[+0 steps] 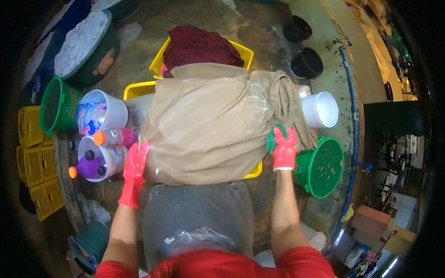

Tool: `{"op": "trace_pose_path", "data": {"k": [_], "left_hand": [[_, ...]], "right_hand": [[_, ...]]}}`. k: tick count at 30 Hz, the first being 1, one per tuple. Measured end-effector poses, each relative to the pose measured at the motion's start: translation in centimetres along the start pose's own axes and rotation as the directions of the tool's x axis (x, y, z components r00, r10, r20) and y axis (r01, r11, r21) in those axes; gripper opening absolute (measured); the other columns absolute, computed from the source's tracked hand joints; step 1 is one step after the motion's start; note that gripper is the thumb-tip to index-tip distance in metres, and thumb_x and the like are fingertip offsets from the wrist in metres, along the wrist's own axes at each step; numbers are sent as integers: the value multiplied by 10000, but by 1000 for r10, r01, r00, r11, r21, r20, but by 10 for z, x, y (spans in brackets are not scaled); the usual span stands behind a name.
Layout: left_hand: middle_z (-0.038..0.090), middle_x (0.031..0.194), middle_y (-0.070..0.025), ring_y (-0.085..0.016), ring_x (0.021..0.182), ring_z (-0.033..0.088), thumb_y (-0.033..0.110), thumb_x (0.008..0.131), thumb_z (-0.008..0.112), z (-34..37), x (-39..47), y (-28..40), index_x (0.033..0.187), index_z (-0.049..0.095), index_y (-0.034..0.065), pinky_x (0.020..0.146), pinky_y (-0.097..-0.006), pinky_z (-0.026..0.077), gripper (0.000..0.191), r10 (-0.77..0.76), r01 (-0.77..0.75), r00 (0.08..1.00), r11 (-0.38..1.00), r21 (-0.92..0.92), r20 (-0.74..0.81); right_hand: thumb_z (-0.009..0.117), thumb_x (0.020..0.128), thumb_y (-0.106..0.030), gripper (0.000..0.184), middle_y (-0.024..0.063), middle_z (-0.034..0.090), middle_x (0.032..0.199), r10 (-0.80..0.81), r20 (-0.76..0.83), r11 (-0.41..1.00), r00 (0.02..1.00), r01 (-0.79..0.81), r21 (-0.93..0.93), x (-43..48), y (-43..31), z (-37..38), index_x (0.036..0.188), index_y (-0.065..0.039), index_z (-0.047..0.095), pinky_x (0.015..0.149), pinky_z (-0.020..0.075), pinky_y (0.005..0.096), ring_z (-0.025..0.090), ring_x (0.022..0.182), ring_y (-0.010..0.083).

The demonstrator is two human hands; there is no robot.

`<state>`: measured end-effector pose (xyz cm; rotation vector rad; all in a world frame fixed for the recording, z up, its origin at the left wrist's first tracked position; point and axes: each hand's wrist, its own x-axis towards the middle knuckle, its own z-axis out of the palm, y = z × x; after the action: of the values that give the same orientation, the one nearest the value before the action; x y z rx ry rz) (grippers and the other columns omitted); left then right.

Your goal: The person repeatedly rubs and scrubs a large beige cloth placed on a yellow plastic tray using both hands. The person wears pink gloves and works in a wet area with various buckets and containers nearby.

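Observation:
A wet beige cloth [205,121] with whitish streaks lies spread over a surface in front of me, bunched towards its right end. My left hand [135,170], in a pink-red rubber glove, touches the cloth's left edge with finger and thumb; whether it pinches the fabric is unclear. My right hand [285,147], gloved alike, holds a green scrubbing pad [274,139] at the cloth's lower right. Beyond the cloth, a dark maroon cloth [203,48] is heaped in a yellow plastic crate [245,54].
On the left stand white buckets [118,111] with bottles and a packet, and a green bucket [59,104]. Right are a white bucket [321,109], another green bucket [323,168] and black buckets [306,63]. A large tub [94,66] holds white fabric. Blue pipe [352,104] runs along the right.

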<state>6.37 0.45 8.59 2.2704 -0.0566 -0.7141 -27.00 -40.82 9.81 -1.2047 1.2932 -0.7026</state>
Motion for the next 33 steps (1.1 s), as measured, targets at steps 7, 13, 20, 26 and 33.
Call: {"op": "trace_pose_path", "data": {"k": [7,13,20,26,33], "left_hand": [[454,1722,-213,-355,1589,433,608,1019,694,34,65,107,1675,426,-3,1305,-453,329,936,60,-84,986,984,-156,-155],[462,1686,-281,-391,1552,459,501,1071,650,68,85,104,1651,450,-5,1298,-470,343,795,248,-296,934,941,-166,-257],[569,1558,-338,-463,1426,567,385,1036,684,79,-8,-12,1529,581,-12,1240,-510,410,642,475,-188,705,841,506,-526],[726,1211,-327,-495,1181,680,401,1020,697,89,8,-28,962,724,34,993,-574,527,373,251,-3,734,930,368,-631],[745,1023,-261,-507,978,707,478,1100,574,63,2,-54,1020,686,71,850,-611,537,429,15,142,873,948,284,-487]], "right_hand": [[854,956,-442,708,190,742,1198,-219,83,802,972,228,-552,101,-102,27,1424,33,614,888,569,417,729,1021,305],[784,1018,-417,614,222,721,1313,-590,43,624,807,488,-610,131,-148,-13,1422,20,634,1045,521,439,689,1190,351],[769,1023,-409,594,248,733,1346,-419,153,396,895,332,-856,164,-193,-128,1431,7,651,1051,537,510,714,1200,402],[718,1045,-402,545,204,724,1348,138,306,-198,942,329,-924,201,-151,-111,1430,-19,665,988,550,490,707,1162,361],[666,1075,-442,544,93,711,1330,-230,198,556,953,296,-777,190,-143,-129,1449,-47,665,902,556,431,684,1067,262]]}}
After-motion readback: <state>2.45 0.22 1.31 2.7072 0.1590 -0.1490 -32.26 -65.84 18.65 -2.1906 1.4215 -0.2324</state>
